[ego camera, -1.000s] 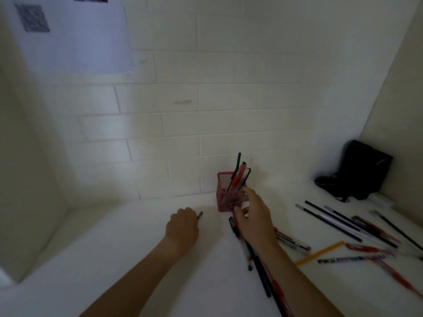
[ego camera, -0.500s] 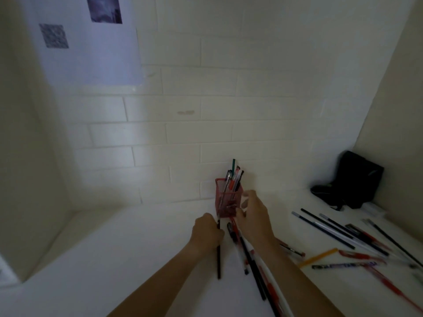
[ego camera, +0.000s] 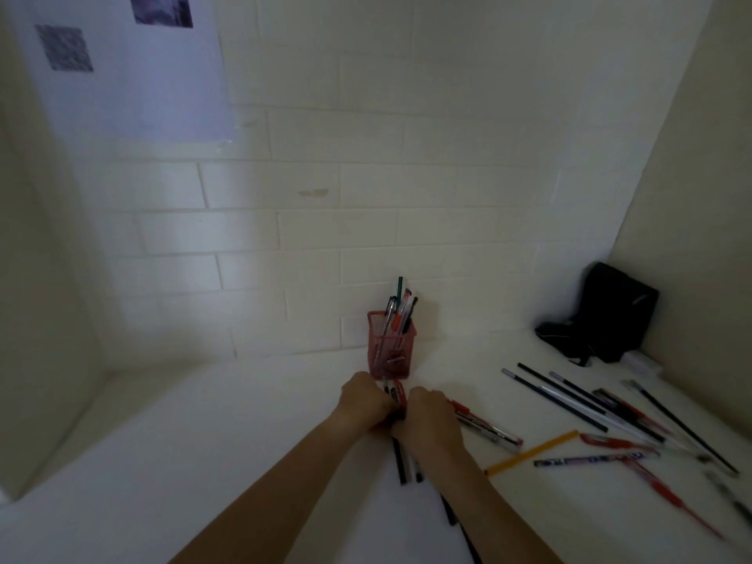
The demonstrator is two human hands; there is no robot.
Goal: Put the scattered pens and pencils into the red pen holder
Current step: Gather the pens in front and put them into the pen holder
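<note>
White desk (ego camera: 244, 441) against brick wall: our left hand (ego camera: 362, 398) and right hand (ego camera: 429, 417) both curl around a bunch of pens (ego camera: 396, 400) at 6 o'clock of the red pen holder (ego camera: 391, 352), with more loose pens (ego camera: 590, 405) at 4 o'clock.

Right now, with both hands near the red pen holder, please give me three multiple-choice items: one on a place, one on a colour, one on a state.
1. Where does the red pen holder stand?
A. against the brick wall, beyond the hands
B. beside the black bag
C. at the table's near edge

2. What colour is the lone pencil lying right of the hands?
A. green
B. yellow
C. white

3. What are the left hand and right hand doing?
A. lying flat and open
B. lifting the holder
C. gripping a bundle of pens

Answers: 1 A, it stands at the wall's foot; 2 B, its shaft is yellow; 3 C, the fingers curl round pens between them.
</note>
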